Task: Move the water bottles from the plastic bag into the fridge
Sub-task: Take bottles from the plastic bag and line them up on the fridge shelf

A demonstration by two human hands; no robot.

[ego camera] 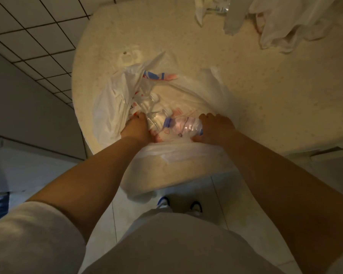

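Fingers: your right hand [216, 129] grasps a water bottle [183, 126] inside the plastic bag [111, 103] on the table [265, 86]; left hand [136, 128] grips another | Progress: bottles remain bagged, fridge unseen, transfer barely begun.

Pale grey sleeve [34, 234] pushed above the elbow, matching grey top [176, 244], blue-trimmed white shoes [163, 202].
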